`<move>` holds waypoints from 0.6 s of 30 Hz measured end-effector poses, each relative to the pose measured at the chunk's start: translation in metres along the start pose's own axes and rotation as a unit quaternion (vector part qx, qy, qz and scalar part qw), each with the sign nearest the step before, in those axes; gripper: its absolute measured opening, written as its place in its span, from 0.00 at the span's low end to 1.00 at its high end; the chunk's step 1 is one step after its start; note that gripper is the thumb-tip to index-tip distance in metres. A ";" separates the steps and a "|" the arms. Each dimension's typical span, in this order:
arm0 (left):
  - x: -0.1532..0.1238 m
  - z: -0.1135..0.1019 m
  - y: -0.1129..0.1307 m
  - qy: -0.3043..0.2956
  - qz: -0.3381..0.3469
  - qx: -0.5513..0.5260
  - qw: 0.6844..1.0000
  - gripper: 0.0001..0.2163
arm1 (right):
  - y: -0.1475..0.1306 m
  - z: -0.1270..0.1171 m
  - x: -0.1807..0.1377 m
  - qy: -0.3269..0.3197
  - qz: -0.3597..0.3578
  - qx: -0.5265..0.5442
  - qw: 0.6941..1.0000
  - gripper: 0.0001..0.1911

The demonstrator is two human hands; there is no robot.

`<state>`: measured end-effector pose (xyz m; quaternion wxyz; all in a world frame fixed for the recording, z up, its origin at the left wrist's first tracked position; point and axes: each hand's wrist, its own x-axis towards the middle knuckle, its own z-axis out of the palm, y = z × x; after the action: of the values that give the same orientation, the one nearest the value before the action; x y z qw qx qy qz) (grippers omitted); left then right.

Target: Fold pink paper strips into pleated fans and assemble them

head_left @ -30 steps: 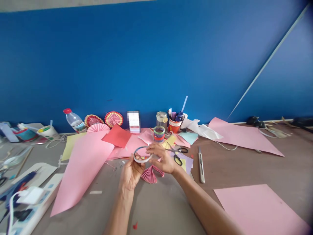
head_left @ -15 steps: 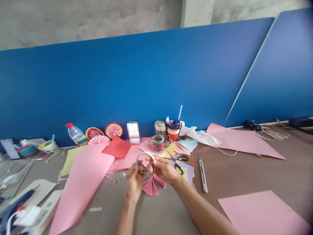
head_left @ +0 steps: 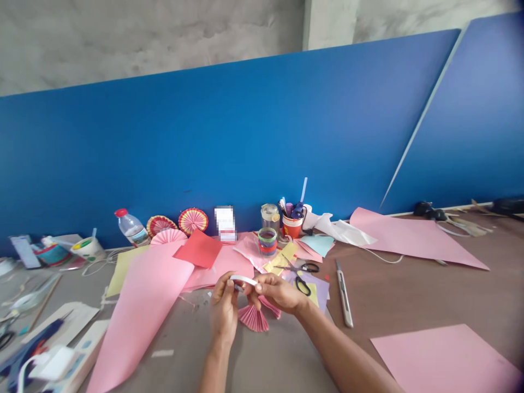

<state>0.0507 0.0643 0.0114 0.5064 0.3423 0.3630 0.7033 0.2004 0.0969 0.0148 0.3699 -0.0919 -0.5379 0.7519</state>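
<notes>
A narrow white roll of tape [head_left: 244,279] is held up between both hands, its rim turned toward me. My left hand [head_left: 225,307] is closed on the roll's left side. The fingers of my right hand [head_left: 280,293] pinch its right side; whether a tape end is lifted there I cannot make out. Just below the hands lies a pleated pink paper fan [head_left: 254,318], partly covered by my right hand's fingers. Black-handled scissors [head_left: 303,277] rest open on paper scraps beyond my right hand.
A white utility knife [head_left: 344,295] lies to the right, near a pink sheet [head_left: 444,355]. A curled pink sheet [head_left: 141,311] stretches along the left. Jars [head_left: 267,242], a red cup of tools [head_left: 292,226] and finished paper rosettes [head_left: 193,221] stand by the blue partition [head_left: 245,136].
The roll of tape has tipped from showing its round opening to nearly edge-on. Both hands have turned with it, and the view has shifted slightly.
</notes>
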 end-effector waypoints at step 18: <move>-0.007 -0.002 0.000 0.056 0.108 0.273 0.954 0.13 | 0.011 0.006 0.010 0.214 -0.125 -0.275 0.929 0.07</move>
<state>0.0510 0.0569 0.0095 0.2934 0.4648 0.5302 0.6456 0.1849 0.0973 0.0103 0.5273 -0.2809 -0.6391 0.4843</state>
